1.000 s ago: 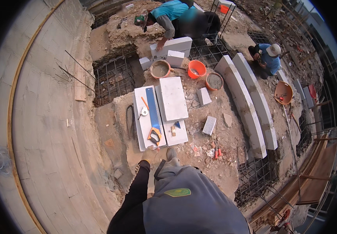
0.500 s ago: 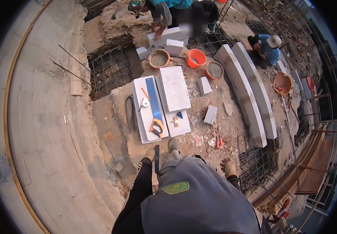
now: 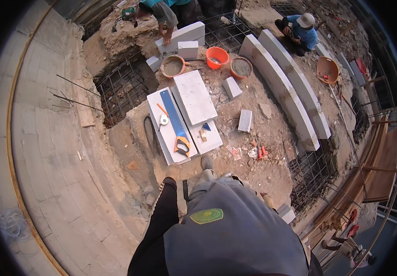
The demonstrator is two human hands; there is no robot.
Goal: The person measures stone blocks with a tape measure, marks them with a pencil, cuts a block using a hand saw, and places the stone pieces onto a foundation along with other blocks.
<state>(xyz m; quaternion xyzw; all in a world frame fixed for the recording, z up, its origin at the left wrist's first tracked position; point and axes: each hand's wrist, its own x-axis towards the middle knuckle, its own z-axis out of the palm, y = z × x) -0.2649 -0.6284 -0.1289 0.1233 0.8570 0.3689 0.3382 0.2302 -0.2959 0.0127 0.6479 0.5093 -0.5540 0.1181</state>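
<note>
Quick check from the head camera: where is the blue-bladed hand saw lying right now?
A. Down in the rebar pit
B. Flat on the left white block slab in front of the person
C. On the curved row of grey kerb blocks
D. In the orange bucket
B: the hand saw lies flat along the left white block slab, its orange and black handle at the end nearest the person.

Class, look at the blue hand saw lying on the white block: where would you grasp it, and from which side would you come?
Take the hand saw by its orange-and-black handle, the end nearest the person's feet. It lies flat on the white block, with the blade pointing away, so a grip from the near side, coming down from above, probably avoids the blade's edges.
</note>
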